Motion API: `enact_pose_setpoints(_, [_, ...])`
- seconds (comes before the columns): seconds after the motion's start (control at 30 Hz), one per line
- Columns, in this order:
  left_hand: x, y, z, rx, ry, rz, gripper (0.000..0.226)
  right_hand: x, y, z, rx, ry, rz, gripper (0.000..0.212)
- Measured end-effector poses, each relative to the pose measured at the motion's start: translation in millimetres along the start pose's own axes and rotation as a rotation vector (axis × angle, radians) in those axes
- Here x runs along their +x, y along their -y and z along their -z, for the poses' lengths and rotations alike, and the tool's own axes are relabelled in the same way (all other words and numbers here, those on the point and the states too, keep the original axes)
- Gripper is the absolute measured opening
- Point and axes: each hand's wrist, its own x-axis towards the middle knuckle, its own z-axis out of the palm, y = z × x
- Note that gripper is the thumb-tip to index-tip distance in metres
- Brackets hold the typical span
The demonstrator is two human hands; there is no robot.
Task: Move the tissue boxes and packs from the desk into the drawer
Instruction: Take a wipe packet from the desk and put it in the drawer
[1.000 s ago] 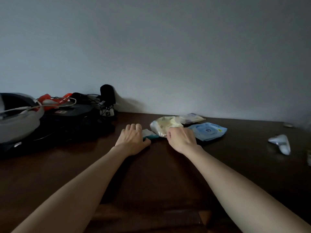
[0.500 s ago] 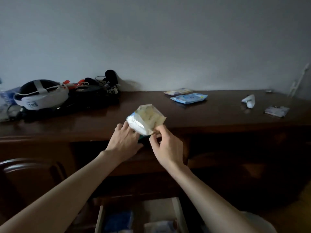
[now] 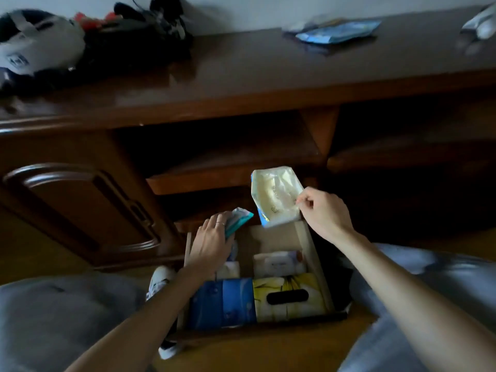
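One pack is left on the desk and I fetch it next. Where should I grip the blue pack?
The blue pack lies flat near the desk's back edge. Probably reach over from the front and pinch its near long edge, thumb on top.

This looks like a room in a home, maybe a bedroom or a study. A big dark brown wooden desk (image 3: 268,73) stands against a plain pale wall (image 3: 241,9), with a carved wooden cupboard door (image 3: 80,208) below it and a wooden floor (image 3: 268,355) underneath. Everyday stuff lies about, like a white and black headset (image 3: 35,47) on the desk and soft tissue boxes in an open pale wooden drawer (image 3: 311,253).
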Motion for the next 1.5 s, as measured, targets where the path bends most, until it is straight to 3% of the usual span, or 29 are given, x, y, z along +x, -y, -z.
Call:
enact_pose_setpoints(0.13, [-27, 27, -45, -0.095, 0.101, 0.149, 0.050, -26, -30, -36, -0.003, 0.127, -0.173, 0.034])
enact_pose_setpoints(0.23, [-40, 45, -63, -0.128, 0.153, 0.227, 0.051, -40, -43, -50, -0.008, 0.184, -0.188, 0.050])
enact_pose_setpoints(0.37, [-44, 56, -75, -0.145, 0.230, 0.257, 0.061, -40, -46, -55, -0.112, 0.172, -0.196, 0.038])
enact_pose_setpoints(0.63, [-50, 68, -104, -0.122, 0.293, 0.131, 0.058, -45, -63, -64, -0.133, 0.317, -0.321, 0.016])
enact_pose_setpoints(0.83, [-18, 29, -134, -0.090, 0.386, -0.044, 0.067, -40, -76, -58, -0.212, 0.208, -0.406, 0.014])
enact_pose_setpoints(1.1, [35, -30, -205, 0.058, 0.691, -0.165, 0.077, -37, -98, -45, -0.141, 0.215, -0.470, 0.018])
enact_pose_setpoints(1.17, [32, -32, -216, -0.097, 0.728, -0.103, 0.062, -32, -97, -46, -0.138, 0.206, -0.443, 0.019])
enact_pose_setpoints(1.23, [27, -29, -215, -0.307, 0.616, 0.017, 0.047, -27, -91, -49, -0.105, 0.191, -0.403, 0.023])
enact_pose_setpoints(1.37, [36, -24, -166, -1.105, 0.432, 0.678, 0.049, -17, -70, -66, -0.035, 0.267, -0.279, 0.031])
enact_pose_setpoints(1.4, [39, -17, -151, -1.248, 0.428, 0.758, 0.052, -16, -65, -72, 0.048, 0.337, -0.258, 0.033])
enact_pose_setpoints(1.5, [28, 8, -116, -1.261, 0.556, 0.740, 0.049, -16, -46, -88, 0.291, 0.466, -0.250, 0.038])
